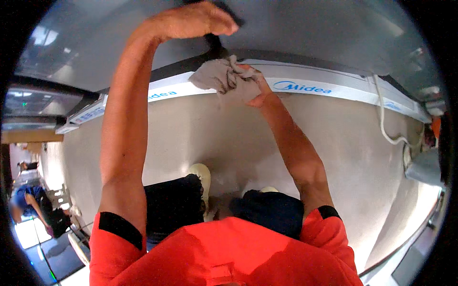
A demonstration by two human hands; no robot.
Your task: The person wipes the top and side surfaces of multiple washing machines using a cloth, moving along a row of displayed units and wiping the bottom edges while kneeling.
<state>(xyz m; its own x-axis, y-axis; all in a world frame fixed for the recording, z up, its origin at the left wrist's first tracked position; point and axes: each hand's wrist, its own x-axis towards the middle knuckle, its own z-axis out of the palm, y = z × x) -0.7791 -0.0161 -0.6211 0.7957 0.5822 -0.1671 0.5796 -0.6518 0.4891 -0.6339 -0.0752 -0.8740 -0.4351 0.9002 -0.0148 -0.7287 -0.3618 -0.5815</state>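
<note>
My right hand [257,90] is raised and grips a crumpled grey cloth [222,76], pressing it against the long white casing of a wall-mounted appliance [343,83] with a blue logo. My left hand [193,21] is stretched higher, its fingers curled together over the edge of a dark flap [217,43] above the casing. Both forearms are bare below the short sleeves of my orange shirt [214,252].
A white cable [384,124] hangs down the pale wall right of the casing. My dark trousers and light shoes [201,174] show below. At far left a person in blue [26,202] bends over near dark items on the floor.
</note>
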